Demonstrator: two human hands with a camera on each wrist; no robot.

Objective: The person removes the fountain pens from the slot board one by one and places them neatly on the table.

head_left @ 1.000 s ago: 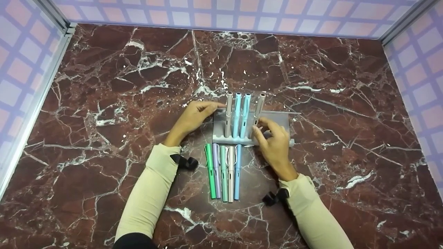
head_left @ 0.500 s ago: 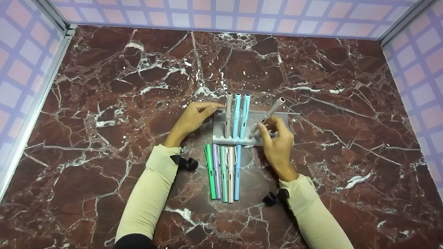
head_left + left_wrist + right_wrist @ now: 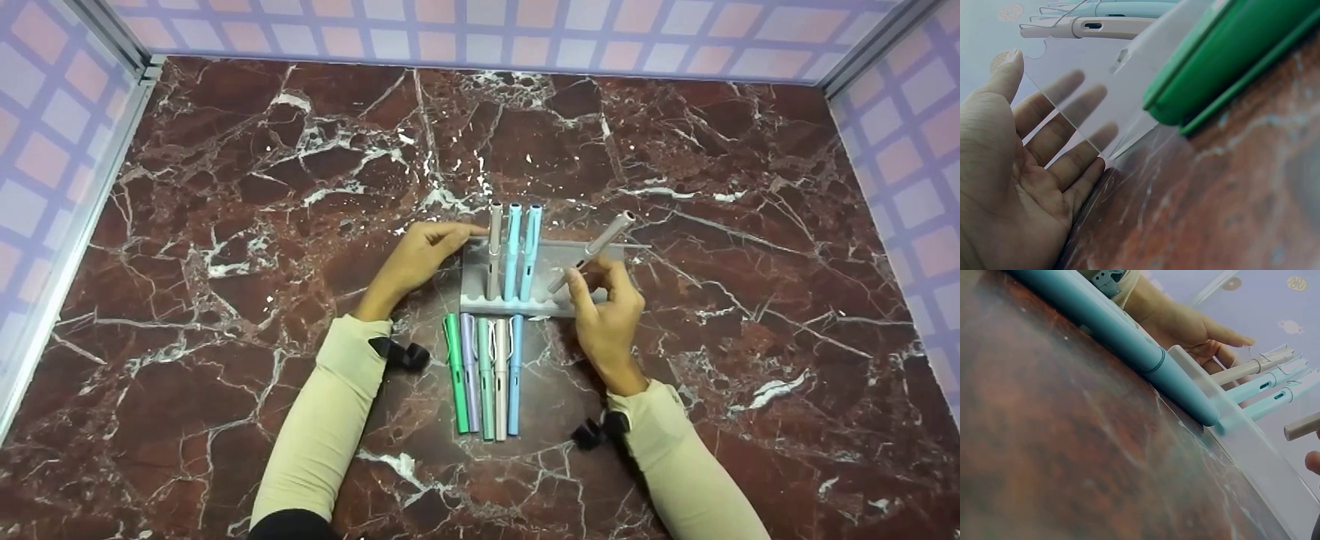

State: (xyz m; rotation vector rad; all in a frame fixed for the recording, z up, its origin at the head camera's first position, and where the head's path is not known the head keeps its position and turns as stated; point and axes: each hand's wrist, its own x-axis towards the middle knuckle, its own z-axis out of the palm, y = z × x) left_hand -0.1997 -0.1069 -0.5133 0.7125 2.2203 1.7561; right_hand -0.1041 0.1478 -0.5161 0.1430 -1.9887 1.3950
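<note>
The left hand, fingers loosely extended, touches the clear stand at its 10 o'clock corner; the right hand pinches a taupe pen, now tipped from upright toward 2 o'clock, its lower end seemingly lifted free. That apparently leaves three standing pens, with five lying pens on the desk at 7 o'clock.

Left hand is outstretched while the right hand pinches.
</note>
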